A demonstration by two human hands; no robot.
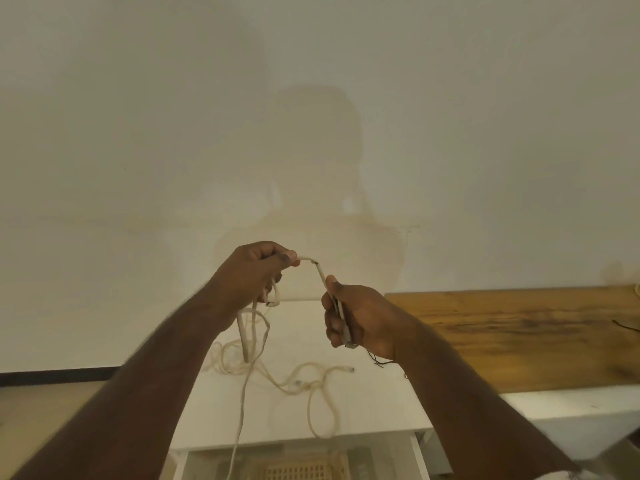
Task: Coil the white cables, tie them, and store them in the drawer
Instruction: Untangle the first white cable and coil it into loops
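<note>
Left hand [256, 271]: grip closed, thumb and forefinger pinching a white cable [320, 273] near its bend, further loops gathered under the curled fingers; right hand [353, 315]: grip closed round the same cable, thumb pressed along it, the cable's end piece lying in the palm and showing below the fingers. Between the two hands the cable runs as a short span with a sharp kink, a dark mark at the kink; both hands raised above the desk [381, 403], apart from each other.

From the left hand several strands hang down; one long strand drops past the desk's front edge toward the open drawer [420, 455]. More cable [311, 382] lies loose on the white desk in slack loops, one connector end pointing right; uncoiled, untied.

Drawer below the front edge, pulled out; a pale perforated tray [301, 471] inside; contents otherwise unclear. Wooden top [519, 337] just right of the desk, a thin dark wire [625, 325] on it near the frame edge. Plain wall [311, 98] behind.
</note>
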